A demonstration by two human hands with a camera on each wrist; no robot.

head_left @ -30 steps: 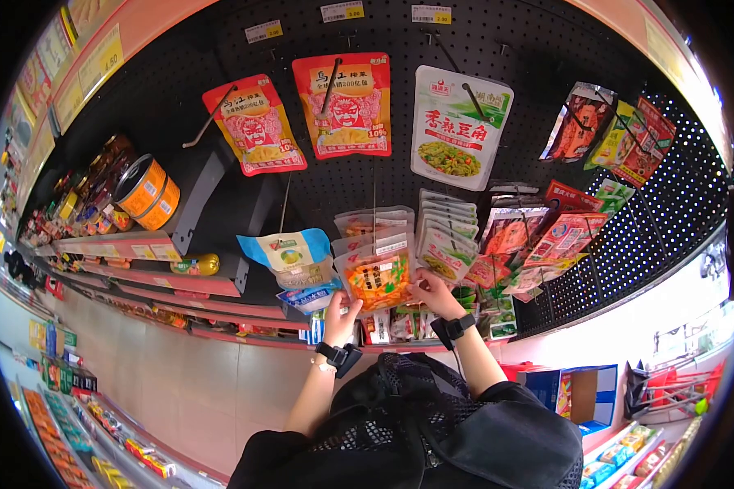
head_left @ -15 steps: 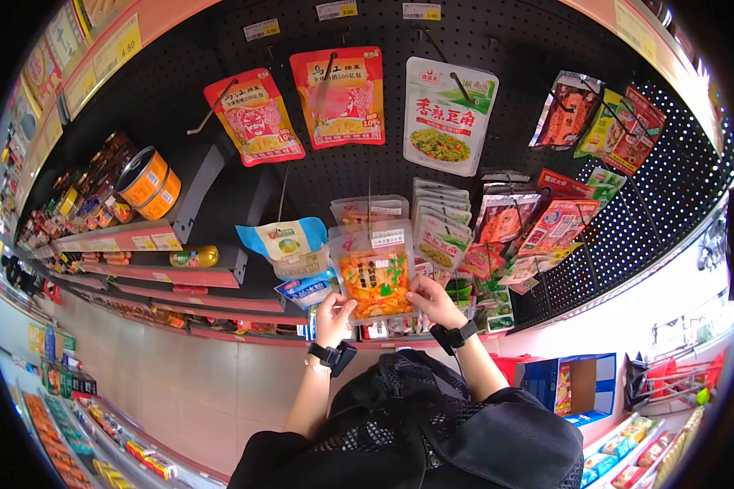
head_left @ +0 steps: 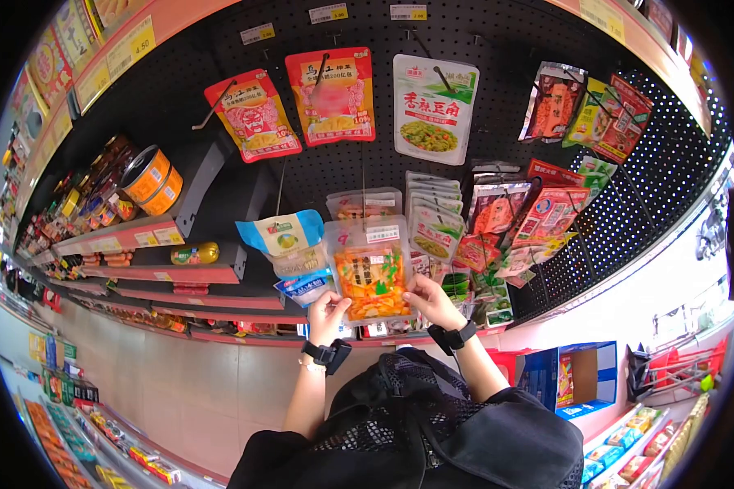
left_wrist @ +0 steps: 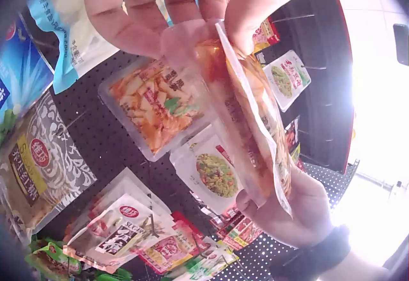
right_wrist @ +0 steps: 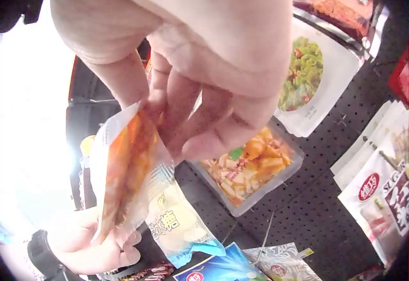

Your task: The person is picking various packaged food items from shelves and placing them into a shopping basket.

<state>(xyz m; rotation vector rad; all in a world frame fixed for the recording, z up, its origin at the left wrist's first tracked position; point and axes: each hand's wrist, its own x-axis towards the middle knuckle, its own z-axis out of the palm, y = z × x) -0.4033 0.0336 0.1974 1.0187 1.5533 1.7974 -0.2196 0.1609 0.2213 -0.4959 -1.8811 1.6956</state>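
In the head view, a clear packet of orange pickled vegetables (head_left: pixel 373 277) is held upright in front of the rack. My left hand (head_left: pixel 324 318) pinches its lower left edge between thumb and fingers. At the lower right edge my right hand (head_left: pixel 434 301) pinches it too. From the left wrist, the packet (left_wrist: pixel 246 102) shows side-on, bulging between its film edges. The right wrist view also has the packet (right_wrist: pixel 131 166) edge-on, with orange pieces inside. Behind it hangs a similar packet (head_left: pixel 364 200) on a hook.
Beside the held packet hang a blue-and-white bag (head_left: pixel 284 238) and a row of white packets (head_left: pixel 432 228). Red packets (head_left: pixel 330 98) hang higher on the black pegboard. Shelves with jars and cans (head_left: pixel 151 181) run along the left; a blue box (head_left: pixel 546 379) stands low at right.
The held packet has tipped up to face the head camera, showing more of its front. Both hands keep their grip on its lower edges, and the view has shifted slightly.
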